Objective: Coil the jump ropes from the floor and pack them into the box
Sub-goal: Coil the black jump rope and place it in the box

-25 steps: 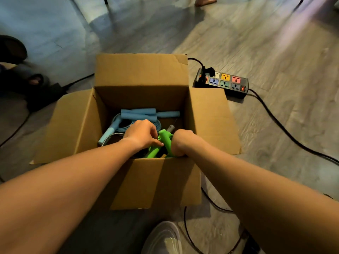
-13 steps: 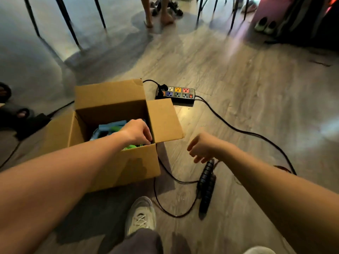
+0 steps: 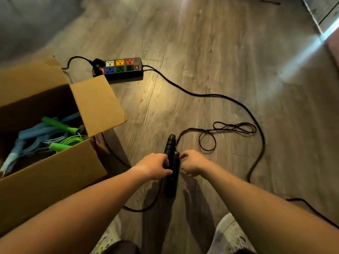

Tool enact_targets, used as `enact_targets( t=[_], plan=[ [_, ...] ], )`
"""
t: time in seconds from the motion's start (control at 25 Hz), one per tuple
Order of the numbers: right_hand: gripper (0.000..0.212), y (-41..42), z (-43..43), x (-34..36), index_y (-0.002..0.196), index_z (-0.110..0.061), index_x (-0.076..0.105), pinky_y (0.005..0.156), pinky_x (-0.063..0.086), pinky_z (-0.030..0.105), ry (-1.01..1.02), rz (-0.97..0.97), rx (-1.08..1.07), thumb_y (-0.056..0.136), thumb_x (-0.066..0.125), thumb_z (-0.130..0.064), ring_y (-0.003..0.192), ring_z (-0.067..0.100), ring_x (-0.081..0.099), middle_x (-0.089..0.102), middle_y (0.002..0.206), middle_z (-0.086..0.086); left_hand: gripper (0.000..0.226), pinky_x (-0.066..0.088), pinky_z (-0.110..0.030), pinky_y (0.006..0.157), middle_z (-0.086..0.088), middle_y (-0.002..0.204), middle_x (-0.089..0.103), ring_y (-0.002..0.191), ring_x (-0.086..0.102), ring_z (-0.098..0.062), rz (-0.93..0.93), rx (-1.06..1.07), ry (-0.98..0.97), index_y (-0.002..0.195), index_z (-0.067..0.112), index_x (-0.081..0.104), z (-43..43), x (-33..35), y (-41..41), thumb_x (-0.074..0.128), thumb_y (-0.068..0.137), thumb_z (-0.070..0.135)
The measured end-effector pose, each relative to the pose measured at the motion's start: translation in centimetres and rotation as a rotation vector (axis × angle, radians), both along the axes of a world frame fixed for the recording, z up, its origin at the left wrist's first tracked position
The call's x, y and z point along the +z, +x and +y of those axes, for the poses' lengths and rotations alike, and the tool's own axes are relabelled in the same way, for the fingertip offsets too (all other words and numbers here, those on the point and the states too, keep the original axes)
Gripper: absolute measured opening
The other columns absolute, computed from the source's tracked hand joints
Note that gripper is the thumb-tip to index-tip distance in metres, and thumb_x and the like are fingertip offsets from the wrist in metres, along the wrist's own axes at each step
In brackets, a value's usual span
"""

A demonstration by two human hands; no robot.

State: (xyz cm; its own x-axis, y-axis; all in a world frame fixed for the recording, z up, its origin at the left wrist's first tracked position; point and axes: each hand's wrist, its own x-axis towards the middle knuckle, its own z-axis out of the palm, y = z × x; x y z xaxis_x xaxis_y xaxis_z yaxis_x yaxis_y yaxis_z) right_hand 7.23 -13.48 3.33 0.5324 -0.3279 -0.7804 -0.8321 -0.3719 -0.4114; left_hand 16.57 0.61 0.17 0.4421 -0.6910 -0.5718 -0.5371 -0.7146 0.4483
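Two black jump rope handles lie side by side on the wooden floor in front of me. Their thin black rope trails off to the right in loose loops. My left hand grips the handles from the left, thumb and fingers curled round them. From the other side, my right hand touches them with its fingertips, fingers loosely bent. The open cardboard box stands at the left. Inside it are a green jump rope and a blue jump rope.
A black power strip with coloured sockets lies beyond the box. Its thick black cable curves round the right of the rope loops toward me. My pale shoes are at the bottom edge.
Both hands have left the box and moved right to the black handles on the floor. The left hand has taken hold of them. The view has swung right and down.
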Motion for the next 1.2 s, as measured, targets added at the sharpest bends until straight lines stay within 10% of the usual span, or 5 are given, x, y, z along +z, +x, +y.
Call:
enact_targets(
  t=[0.28, 0.44, 0.64, 0.92, 1.2],
  plan=[
    [0.047, 0.6, 2.1, -5.8, 0.135, -0.015, 0.053, 0.076, 0.056, 0.038, 0.314, -0.051, -0.569, 0.097, 0.053, -0.042, 0.098, 0.027, 0.065, 0.064, 0.122, 0.012, 0.044, 0.046, -0.030, 0.069, 0.000, 0.096, 0.044, 0.078, 0.055, -0.019, -0.004, 0.229, -0.149, 0.080, 0.021, 0.048, -1.0, -3.4, -1.6, 0.080, 0.069, 0.050],
    [0.033, -0.5, 0.9, -1.8, 0.101, -0.016, 0.066, 0.066, 0.050, 0.031, 0.368, -0.103, -0.409, 0.095, 0.057, -0.046, 0.076, 0.021, 0.062, 0.067, 0.094, 0.008, 0.050, 0.045, -0.032, 0.060, 0.001, 0.076, 0.061, 0.069, 0.058, -0.017, 0.050, 0.230, -0.210, 0.074, 0.017, 0.053, -0.9, -0.7, -1.1, 0.086, 0.054, 0.048],
    [0.037, -0.3, -2.5, 10.3, 0.109, -0.013, 0.064, 0.071, 0.053, 0.033, 0.206, -0.307, -0.132, 0.097, 0.051, -0.045, 0.085, 0.019, 0.068, 0.072, 0.105, 0.010, 0.031, 0.056, -0.038, 0.082, 0.001, 0.098, 0.065, 0.090, 0.065, -0.015, 0.011, 0.112, -0.323, 0.108, 0.023, 0.062, -3.5, 10.0, -0.2, 0.072, 0.080, 0.030],
    [0.044, -2.1, -4.1, 29.8, 0.097, -0.019, 0.066, 0.077, 0.054, 0.040, -0.015, -0.712, -0.254, 0.097, 0.044, -0.058, 0.084, 0.023, 0.066, 0.069, 0.097, 0.009, 0.024, 0.047, -0.028, 0.050, -0.005, 0.075, 0.054, 0.059, 0.052, -0.015, 0.219, 0.210, -0.600, 0.119, 0.023, 0.051, -4.7, 31.6, -2.2, 0.056, 0.097, 0.030],
    [0.034, -4.6, -0.7, 37.5, 0.123, -0.007, 0.059, 0.074, 0.056, 0.035, 0.490, -1.074, -0.704, 0.094, 0.062, -0.025, 0.096, 0.023, 0.068, 0.069, 0.113, 0.013, 0.012, 0.053, -0.034, 0.057, -0.009, 0.067, 0.065, 0.060, 0.065, -0.024, 0.326, 0.235, -0.898, 0.101, 0.017, 0.062, -2.0, 43.5, -5.8, 0.060, 0.089, 0.018]
  ],
)
